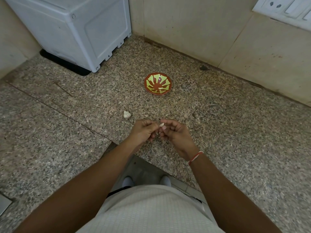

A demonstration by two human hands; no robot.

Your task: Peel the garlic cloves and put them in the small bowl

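Note:
A small pale garlic clove [162, 124] is pinched between the fingertips of both hands above the granite counter. My left hand [143, 132] curls its fingers round the clove's left side; my right hand [173, 132] pinches its right side. Farther back stands the small bowl [149, 80], red-brown with yellow-green stripes, and one pale peeled clove [160, 89] lies inside it. A white garlic bulb [126, 114] lies on the counter just left of and beyond my left hand.
A white appliance [70, 29] on a black mat fills the back left corner of the speckled granite counter [235, 123]. Beige tiled walls close the back and right. A white switch panel [284, 7] is at the top right.

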